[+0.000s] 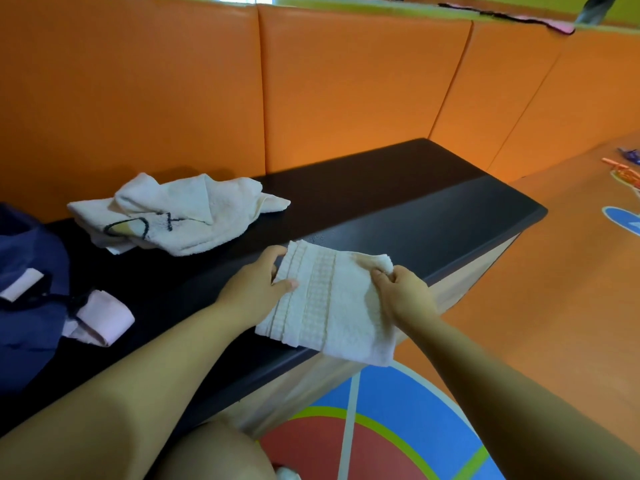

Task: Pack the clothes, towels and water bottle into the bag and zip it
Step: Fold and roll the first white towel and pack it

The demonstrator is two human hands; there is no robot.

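1. A white towel (332,303), folded, lay at the centre of the frame on the front edge of the dark tabletop (415,202), its lower right corner overhanging the edge.
2. Left hand (258,287): grip pinched on the towel's left edge, thumb on top, fingers tucked under the upper corner.
3. Right hand (403,292): grip pinched on the towel's upper right corner, where the cloth bunched up.
4. A second towel (180,213), crumpled, with a printed design, lay at left of centre near the orange backrest (346,81), well apart from the first.
5. The blue bag (27,292) sat at the left edge of the frame, with pink straps (104,318) lying beside it. Whether it was open, I could not tell. No bottle in view.
6. Handling, as judged: the towel looked light, soft and limp, not slippery. It would likely sag and unfold if lifted by one corner. Best taken along opposite folded edges, or with a flat palm beneath, to keep the fold on the way to the bag.
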